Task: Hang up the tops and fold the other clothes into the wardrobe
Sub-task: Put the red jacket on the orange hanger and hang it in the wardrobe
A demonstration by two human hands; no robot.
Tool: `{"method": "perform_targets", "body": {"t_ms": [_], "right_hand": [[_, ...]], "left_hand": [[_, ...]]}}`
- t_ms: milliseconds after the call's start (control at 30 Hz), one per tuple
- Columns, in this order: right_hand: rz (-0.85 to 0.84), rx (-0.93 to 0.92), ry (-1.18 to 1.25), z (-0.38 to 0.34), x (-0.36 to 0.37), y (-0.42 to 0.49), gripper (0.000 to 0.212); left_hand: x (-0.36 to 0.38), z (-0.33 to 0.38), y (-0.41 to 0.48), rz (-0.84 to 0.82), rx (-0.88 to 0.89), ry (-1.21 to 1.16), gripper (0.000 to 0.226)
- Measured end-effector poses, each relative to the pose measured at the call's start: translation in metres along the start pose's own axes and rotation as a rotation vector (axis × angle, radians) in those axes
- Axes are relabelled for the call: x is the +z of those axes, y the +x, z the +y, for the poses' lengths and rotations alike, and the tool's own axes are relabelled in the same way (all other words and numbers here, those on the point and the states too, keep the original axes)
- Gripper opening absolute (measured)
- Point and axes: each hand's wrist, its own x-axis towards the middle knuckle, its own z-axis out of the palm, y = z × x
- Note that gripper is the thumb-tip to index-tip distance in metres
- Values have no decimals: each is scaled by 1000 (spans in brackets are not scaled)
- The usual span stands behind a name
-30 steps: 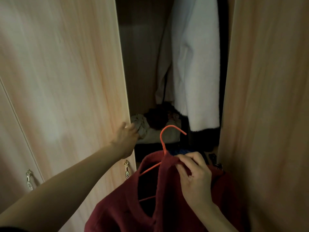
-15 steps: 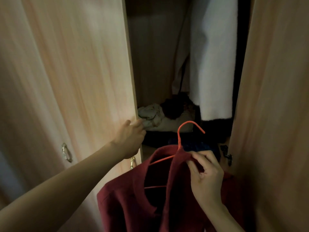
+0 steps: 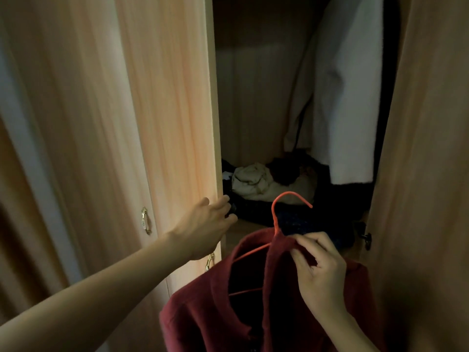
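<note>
At far left, a neighbouring door (image 3: 76, 123) of light wood carries a brass handle (image 3: 145, 221) near its right edge. Next to it, the left door (image 3: 172, 110) of the wardrobe (image 3: 253, 97) stands open. The left hand (image 3: 205, 227) grips this door's free edge low down: the thumb lies on the outer face and the fingers curl round the edge. A second handle (image 3: 210, 260) shows just below the wrist.

Inside the wardrobe, a heap of clothes (image 3: 253, 181), pale and dark, lies on the bottom shelf.

In front of the opening, in the lower centre, the dark red top (image 3: 203, 313) hangs on an orange hanger (image 3: 275, 217). The hook rises clear above the collar and is attached to nothing. The right hand (image 3: 319, 270) pinches the collar fabric at the base of the hook, between thumb and curled fingers, and carries top and hanger together outside the wardrobe.

Further right, a white garment (image 3: 350, 97) with a dark hem hangs inside the wardrobe. The right door (image 3: 431, 148) stands open at the frame edge, with a dark knob (image 3: 366, 237) on its inner edge.
</note>
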Motion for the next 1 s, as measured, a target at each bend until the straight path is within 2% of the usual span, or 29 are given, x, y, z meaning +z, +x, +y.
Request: {"method": "perform_targets", "body": {"t_ms": [167, 400, 600, 867, 1000], "right_hand": [[-44, -13, 31, -37, 9, -25, 33], [-88, 35, 95, -99, 46, -58, 26], [-112, 81, 232, -150, 75, -69, 20], [-114, 92, 281, -173, 101, -62, 25], [-124, 78, 296, -179, 110, -56, 26]], "left_hand": [[-4, -18, -66, 58, -25, -82, 42], [0, -44, -167, 31, -165, -58, 27], [7, -77, -234, -21, -326, -81, 36], [35, -112, -295, -92, -580, -108, 42], [42, -118, -303, -116, -530, -60, 58]]}}
